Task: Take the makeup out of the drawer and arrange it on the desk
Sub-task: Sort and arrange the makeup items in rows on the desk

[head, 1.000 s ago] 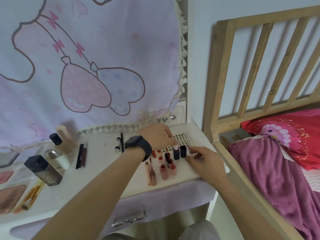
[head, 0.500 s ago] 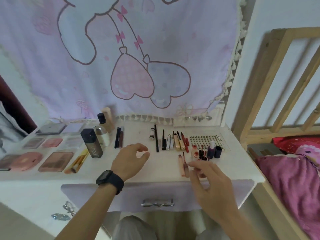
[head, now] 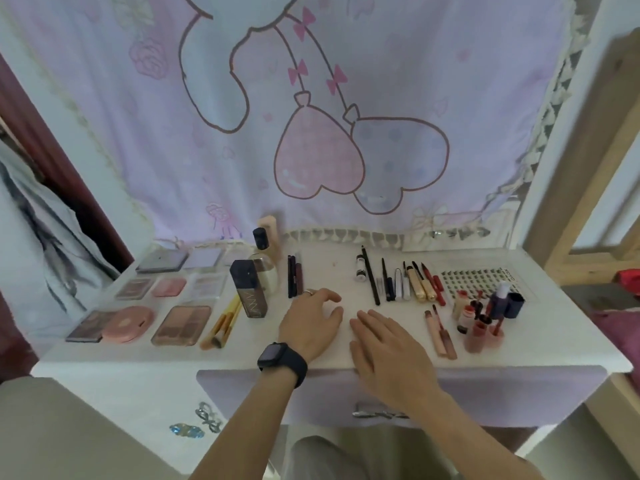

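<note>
While makeup [head: 181,325] lines the desk [head: 332,271] under a pink curtain [head: 346,81], left hand [head: 310,323] and right hand [head: 388,344] rest loosely spread

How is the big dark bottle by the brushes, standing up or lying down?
Standing up. The dark bottle rests on its base on the desk, its top pointing up, beside the brushes.

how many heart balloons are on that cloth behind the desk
2: a pink heart balloon on the left and a pale purple heart balloon touching its right side, both low on the cloth above the desk. None looks hidden.
</note>
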The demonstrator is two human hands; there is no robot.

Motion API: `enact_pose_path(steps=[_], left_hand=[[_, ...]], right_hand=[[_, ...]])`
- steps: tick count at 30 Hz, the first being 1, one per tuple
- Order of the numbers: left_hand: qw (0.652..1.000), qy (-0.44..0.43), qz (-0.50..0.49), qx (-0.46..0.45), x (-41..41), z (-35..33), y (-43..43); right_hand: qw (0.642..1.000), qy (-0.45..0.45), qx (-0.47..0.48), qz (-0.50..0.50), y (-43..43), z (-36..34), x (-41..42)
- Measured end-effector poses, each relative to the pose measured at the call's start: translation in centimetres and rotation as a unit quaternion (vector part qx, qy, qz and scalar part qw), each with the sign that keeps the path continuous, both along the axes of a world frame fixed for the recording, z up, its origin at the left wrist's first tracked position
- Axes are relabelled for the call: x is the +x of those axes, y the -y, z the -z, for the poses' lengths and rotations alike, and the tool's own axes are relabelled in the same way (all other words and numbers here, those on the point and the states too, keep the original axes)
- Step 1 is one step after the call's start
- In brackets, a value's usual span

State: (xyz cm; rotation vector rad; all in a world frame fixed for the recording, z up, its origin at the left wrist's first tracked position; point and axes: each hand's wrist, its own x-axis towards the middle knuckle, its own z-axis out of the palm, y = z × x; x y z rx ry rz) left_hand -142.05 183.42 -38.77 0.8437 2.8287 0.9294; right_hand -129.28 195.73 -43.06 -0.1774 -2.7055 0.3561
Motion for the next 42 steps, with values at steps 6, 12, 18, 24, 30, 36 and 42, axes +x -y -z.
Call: enact_pose_path(steps=[6,12,18,24,30,36,42], left_hand=[[1.000,0.010,0.027,0.007,-3.2,-0.5,-4.1],[0.999,0.032,-0.001,-0.025,-5.5,-1.6,-8.8],[0.997,0.030,-0.017,-0.069,-5.8,-2.0,-9.2],[0.991,0.089,-0.065,0.077,-4.2,-1.3,-5.0],[0.932,0.187,-0.036,0.308,0.2,-0.1,0.1],[0.926,0.168,-0.013,0.338,2.0,0.6,0.8],[0.963,0.105,-0.023,0.246,2.2,1.5,0.3]], right_hand=[[0.998,-0.046,0.031,0.021,0.3,1.3,-0.1],[0.997,-0.070,0.022,0.022,0.4,1.3,-0.1],[0.996,-0.084,0.008,0.021,0.3,1.3,-0.2],[0.998,-0.051,-0.016,0.020,0.3,0.9,-0.1],[0.972,-0.013,-0.224,0.071,-0.2,-0.1,-0.3],[0.948,-0.008,-0.305,0.092,-0.3,-1.4,-1.3],[0.954,0.047,-0.266,0.127,-0.6,-2.8,-3.2]])
